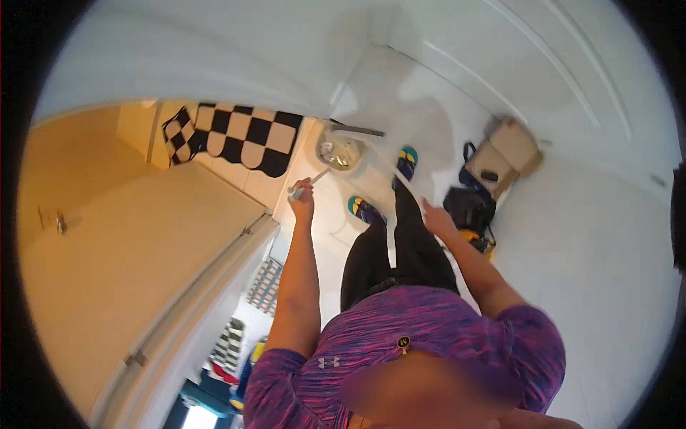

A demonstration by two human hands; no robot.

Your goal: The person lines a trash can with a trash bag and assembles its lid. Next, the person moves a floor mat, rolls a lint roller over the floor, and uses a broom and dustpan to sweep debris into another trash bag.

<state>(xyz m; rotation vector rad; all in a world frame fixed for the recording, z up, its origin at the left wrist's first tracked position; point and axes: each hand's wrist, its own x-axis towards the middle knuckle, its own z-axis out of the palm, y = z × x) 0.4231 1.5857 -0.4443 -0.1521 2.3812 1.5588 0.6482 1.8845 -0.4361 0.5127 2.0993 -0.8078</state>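
My left hand (303, 200) is closed around a white handled tool (294, 193), from which a thin pale rod seems to reach toward a round translucent container (340, 153). The container stands on the floor beside the doorway, with shiny yellowish contents. A dark grey bar (359, 130) lies at its far rim. My right hand (437, 218) is closed at a long pale strip (409, 187) that slants from near the container down along my right leg. Its fingers are small in view, and their exact hold is unclear.
Beyond the open door (143, 264) lies a black-and-cream checkered mat (250, 136). An open cardboard box (504, 154) and a black bag (470, 209) stand by the right wall. My feet, in blue-and-yellow shoes (406, 163), are near the container. A patterned rug (265, 286) is at lower left.
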